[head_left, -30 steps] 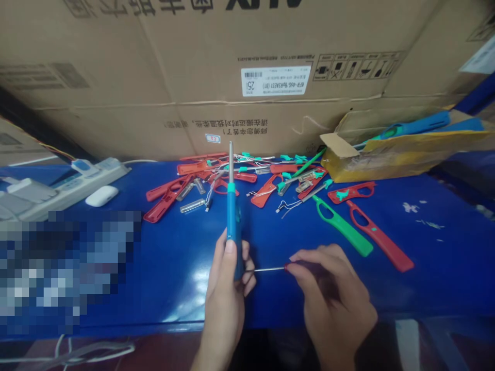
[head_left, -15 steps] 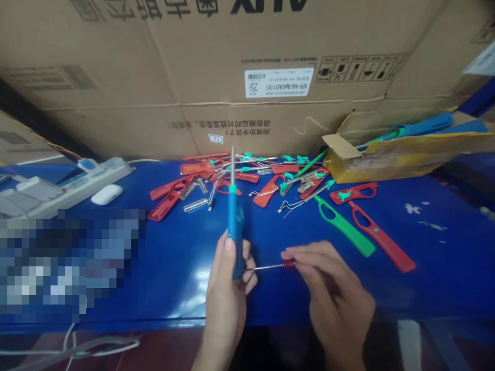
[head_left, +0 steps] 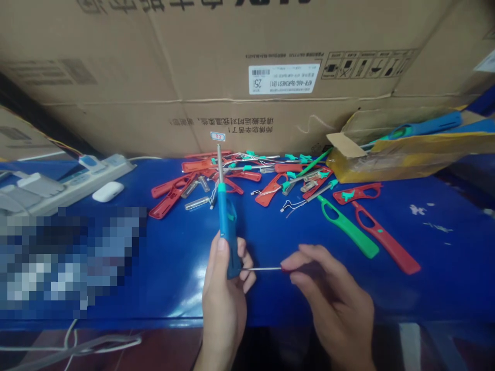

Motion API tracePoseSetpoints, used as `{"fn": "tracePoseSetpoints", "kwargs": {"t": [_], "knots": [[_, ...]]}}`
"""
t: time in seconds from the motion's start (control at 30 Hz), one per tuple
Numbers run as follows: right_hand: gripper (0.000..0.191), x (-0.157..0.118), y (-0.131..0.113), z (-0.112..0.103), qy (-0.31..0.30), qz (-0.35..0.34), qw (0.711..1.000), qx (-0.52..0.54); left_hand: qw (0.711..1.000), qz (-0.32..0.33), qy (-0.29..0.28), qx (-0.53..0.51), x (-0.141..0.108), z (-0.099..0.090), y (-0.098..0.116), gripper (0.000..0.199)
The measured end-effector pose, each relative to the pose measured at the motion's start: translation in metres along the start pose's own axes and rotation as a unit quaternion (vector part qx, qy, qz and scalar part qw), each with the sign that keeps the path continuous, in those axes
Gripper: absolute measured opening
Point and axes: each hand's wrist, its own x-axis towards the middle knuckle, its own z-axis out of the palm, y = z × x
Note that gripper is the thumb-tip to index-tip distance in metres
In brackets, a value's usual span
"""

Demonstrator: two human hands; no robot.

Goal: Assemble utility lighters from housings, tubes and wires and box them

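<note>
Upright in my left hand [head_left: 222,278] is a blue long-necked lighter [head_left: 224,211], its metal tube pointing up and away from me. My fingers wrap round the lower handle. On the right, the thumb and fingers of my right hand [head_left: 332,293] pinch the red handle of a small screwdriver [head_left: 265,268]. Its thin shaft runs level to the left, and the tip meets the lower right side of the lighter's handle. The exact spot where the tip sits is too small to make out. Behind my hands lie red lighter shells [head_left: 174,198] and clear fuel tanks [head_left: 196,203].
A yellow-taped cardboard box [head_left: 382,157] holding blue lighters stands at the back right. A green shell [head_left: 350,229] and a red shell [head_left: 386,239] lie before it. A power strip [head_left: 96,178] and a white earbud case [head_left: 108,191] are at left. A large carton [head_left: 216,62] walls the back.
The lighter has tilted, its tube tip swinging left. My right fingers have shifted on the screwdriver handle and spread a little, while the shaft still points at the lighter's lower handle.
</note>
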Motion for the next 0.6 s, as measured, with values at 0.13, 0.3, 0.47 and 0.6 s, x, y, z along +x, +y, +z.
{"fn": "tracePoseSetpoints", "kwargs": {"t": [0.13,0.3,0.47,0.6], "knots": [[0.030,-0.0010,0.0023,0.0022,0.033,-0.002,0.999,0.019,1.000,-0.012,0.003,0.012,-0.0006,0.0021,0.0019,0.033],[0.017,0.0037,0.0002,0.0047,0.060,0.005,0.998,-0.005,1.000,-0.018,-0.006,-0.004,-0.0006,0.0011,0.0021,0.035],[0.012,0.0081,-0.0039,0.0078,0.080,0.021,0.995,-0.049,1.000,-0.003,-0.024,-0.006,0.0010,-0.0014,0.0015,0.033],[0.015,0.0056,-0.0039,0.0081,0.136,0.067,0.986,-0.071,0.999,0.012,-0.041,0.015,-0.0007,-0.0013,-0.0015,0.034]]}}
